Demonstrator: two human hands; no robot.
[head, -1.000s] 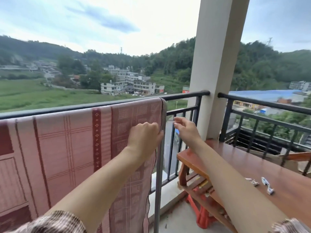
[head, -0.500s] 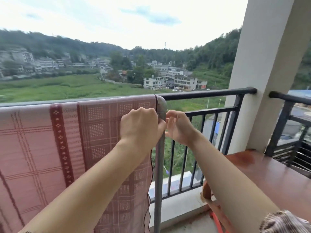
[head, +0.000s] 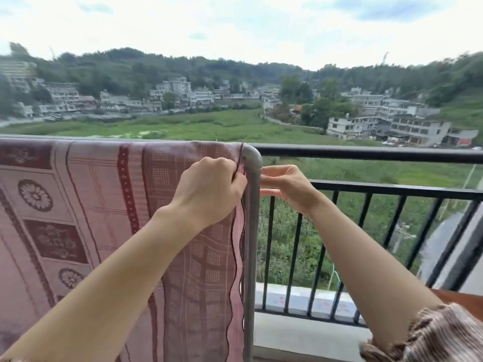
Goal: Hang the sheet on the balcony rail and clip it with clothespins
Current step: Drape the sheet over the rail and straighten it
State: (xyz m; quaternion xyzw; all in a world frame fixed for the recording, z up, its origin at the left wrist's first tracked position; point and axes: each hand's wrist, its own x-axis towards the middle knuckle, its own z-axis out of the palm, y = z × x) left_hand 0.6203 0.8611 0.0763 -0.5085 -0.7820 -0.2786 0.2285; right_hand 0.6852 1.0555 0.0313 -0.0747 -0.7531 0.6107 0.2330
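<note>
A pink and maroon patterned sheet (head: 91, 210) hangs over a grey metal rack bar that ends in a rounded corner and upright post (head: 252, 231), just inside the black balcony rail (head: 366, 154). My left hand (head: 209, 189) is closed on the sheet's right edge near the top, beside the post. On the other side of the post my right hand (head: 287, 186) has its fingers apart, fingertips touching the post. Whether it holds anything is hidden. No clothespin shows.
Black vertical bars (head: 295, 257) run under the rail, with a concrete ledge (head: 300, 333) at the bottom. A corner of the brown wooden table (head: 462, 299) shows at the lower right. Fields and houses lie far below.
The view has swung left, so the pillar and most of the table have left the frame. My right hand came from the table side to the post. My left hand keeps its hold on the sheet's edge.
</note>
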